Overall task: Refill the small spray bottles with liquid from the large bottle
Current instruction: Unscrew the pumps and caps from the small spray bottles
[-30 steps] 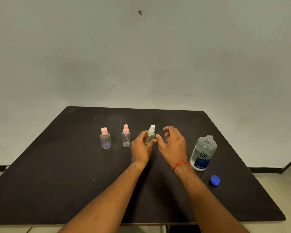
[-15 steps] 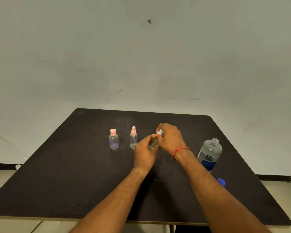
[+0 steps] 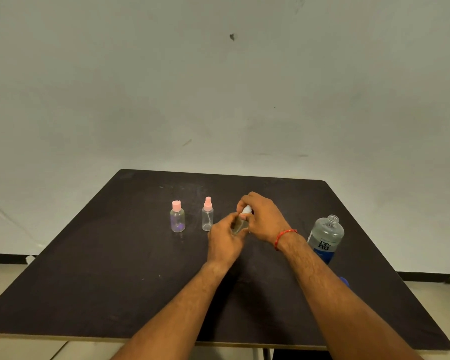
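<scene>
Head view shows both hands closed on the small spray bottle [image 3: 238, 224]: left hand [image 3: 225, 240] still gripping its body, right hand [image 3: 264, 219] now clamped over its white top.

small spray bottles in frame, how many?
3. Round pink-capped bottle far left, slim pink-topped bottle beside it, white-topped bottle gripped by left hand and right hand, mostly hidden.

Matt dark table [image 3: 115, 268] (clear plastic bottles [image 3: 177, 219]).
</scene>
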Motion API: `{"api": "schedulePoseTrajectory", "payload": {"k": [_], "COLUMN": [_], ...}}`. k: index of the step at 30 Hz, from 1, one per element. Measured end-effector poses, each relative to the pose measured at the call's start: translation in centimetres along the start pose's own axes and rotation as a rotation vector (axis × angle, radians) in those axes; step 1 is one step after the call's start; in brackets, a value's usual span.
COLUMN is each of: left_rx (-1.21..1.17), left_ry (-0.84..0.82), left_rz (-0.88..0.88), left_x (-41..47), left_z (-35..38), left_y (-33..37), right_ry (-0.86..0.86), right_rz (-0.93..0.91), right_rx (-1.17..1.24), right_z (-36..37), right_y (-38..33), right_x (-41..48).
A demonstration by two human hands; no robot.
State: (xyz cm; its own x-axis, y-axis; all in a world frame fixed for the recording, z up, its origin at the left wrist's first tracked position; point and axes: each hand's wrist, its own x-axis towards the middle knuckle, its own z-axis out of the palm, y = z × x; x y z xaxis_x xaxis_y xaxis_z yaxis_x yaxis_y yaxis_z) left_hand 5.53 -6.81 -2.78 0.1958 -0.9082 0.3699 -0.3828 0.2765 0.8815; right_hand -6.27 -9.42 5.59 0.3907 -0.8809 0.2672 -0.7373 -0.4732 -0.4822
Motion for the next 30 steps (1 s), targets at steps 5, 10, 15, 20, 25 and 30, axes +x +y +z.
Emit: {"api": "schedulePoseTrajectory", "payload": {"k": [5, 10, 15, 20, 25, 30], "left_rx": [0.022, 0.033, 0.039, 0.005, 0.064, 0.052], "left_ry": [0.016, 0.021, 0.027, 0.019, 0.021, 0.007], "left_rz": [0.024, 0.034, 0.058, 0.058, 0.050, 0.053], "left_x": [-0.2, -0.1, -0.2, -0.1, -0.2, -0.4], "left_z": [-0.2, -0.5, -0.8, -0.9, -0.9, -0.9], "left_y": [0.1, 0.7, 0.7, 0.8, 1.1, 1.3], "right_ry": [0.047, 0.130, 0.074, 0.045, 0.135, 0.060], "right_rz": [0.075, 0.185, 0.125, 0.117, 0.176, 0.139], "right_rx": [0.092, 0.054, 0.252, 0.325, 0.196, 0.303], "right_z": [0.0, 0.3, -0.1, 0.1, -0.3, -0.6], "right_y": [0.0, 0.0, -0.1, -0.2, -0.4, -0.5], "right_x": [-0.1, 0.1, -0.1, -0.5, -0.2, -0.2]}}
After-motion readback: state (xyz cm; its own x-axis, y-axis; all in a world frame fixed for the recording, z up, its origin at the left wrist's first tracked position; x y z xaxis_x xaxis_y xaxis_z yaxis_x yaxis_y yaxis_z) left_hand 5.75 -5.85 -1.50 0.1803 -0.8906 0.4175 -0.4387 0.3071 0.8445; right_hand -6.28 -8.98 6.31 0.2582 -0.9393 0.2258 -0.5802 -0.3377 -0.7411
